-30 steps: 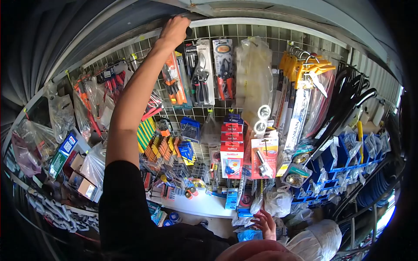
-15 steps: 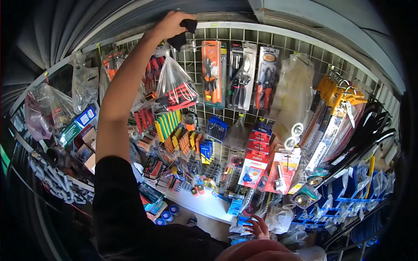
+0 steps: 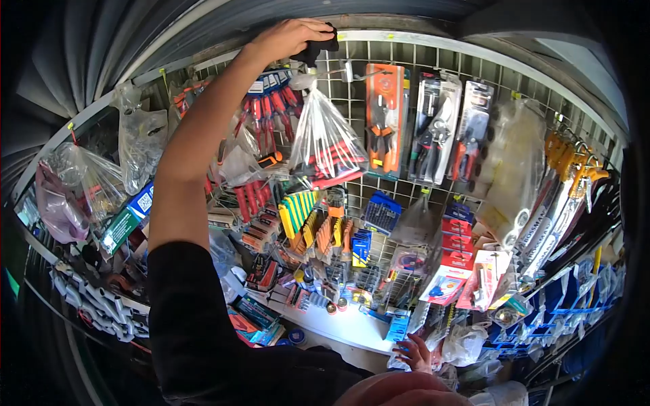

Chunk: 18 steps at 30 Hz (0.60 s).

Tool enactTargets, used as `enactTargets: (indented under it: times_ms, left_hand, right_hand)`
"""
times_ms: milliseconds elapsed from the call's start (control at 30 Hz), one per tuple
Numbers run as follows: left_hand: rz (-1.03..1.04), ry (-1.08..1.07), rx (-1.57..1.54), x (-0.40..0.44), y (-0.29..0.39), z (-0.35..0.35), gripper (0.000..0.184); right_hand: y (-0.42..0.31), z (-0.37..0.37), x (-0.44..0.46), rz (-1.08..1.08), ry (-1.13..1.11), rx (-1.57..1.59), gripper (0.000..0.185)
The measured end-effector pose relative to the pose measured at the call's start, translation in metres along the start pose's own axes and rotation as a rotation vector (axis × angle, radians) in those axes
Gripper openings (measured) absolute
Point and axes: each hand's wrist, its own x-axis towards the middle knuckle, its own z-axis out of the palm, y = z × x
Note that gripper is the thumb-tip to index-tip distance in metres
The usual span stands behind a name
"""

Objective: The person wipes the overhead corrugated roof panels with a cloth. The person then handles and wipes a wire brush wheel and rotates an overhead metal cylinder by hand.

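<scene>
My left hand point(image 3: 291, 38) is raised high, its fingers closed on a black cloth point(image 3: 317, 50). The cloth lies against the white top rail point(image 3: 433, 44) of the wire grid. Just below it hangs a clear plastic bag point(image 3: 328, 135) with red-handled things inside, and red-handled tools point(image 3: 267, 108) hang to its left. Low in the view, my right hand point(image 3: 416, 354) has its fingers spread and slightly bent, with nothing visible in them. It is near a blue package point(image 3: 398, 326) and a clear plastic bag point(image 3: 464, 344).
Carded pliers point(image 3: 384, 122) and pruning shears point(image 3: 439, 125) hang right of the cloth. Handsaws point(image 3: 552, 216) hang at far right, above blue bins point(image 3: 542, 304). A white shelf point(image 3: 345, 329) with small goods stands below. Dark folded sheeting point(image 3: 88, 54) covers the upper left.
My left hand has moved right along the top rail with the black cloth. The view has shifted, so the hanging goods appear farther right. My right hand stays low with its fingers spread.
</scene>
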Motion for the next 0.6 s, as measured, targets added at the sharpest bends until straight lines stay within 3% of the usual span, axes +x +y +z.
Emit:
enactTargets:
  times_ms: [100,200,333,400,600]
  left_hand:
    - [-0.021,-0.037,-0.034,-0.004,-0.013,-0.006,0.063]
    - [-0.026,-0.165,-0.102,0.004,-0.027,-0.022,0.067]
    - [-0.013,0.016,-0.229,-0.01,-0.028,-0.008,0.062]
    - [0.047,0.096,-0.197,-0.027,-0.031,0.007,0.066]
    - [-0.03,0.02,-0.149,-0.059,-0.064,0.007,0.068]
  right_hand:
    - [0.009,0.019,0.012,0.093,-0.009,-0.031,0.063]
    - [-0.007,0.05,0.008,0.035,-0.008,-0.14,0.063]
    - [0.009,0.039,0.025,-0.019,-0.045,-0.164,0.061]
    - [0.013,0.037,0.029,0.014,0.073,-0.082,0.06]
    - [0.026,0.028,0.041,-0.022,0.058,-0.09,0.064]
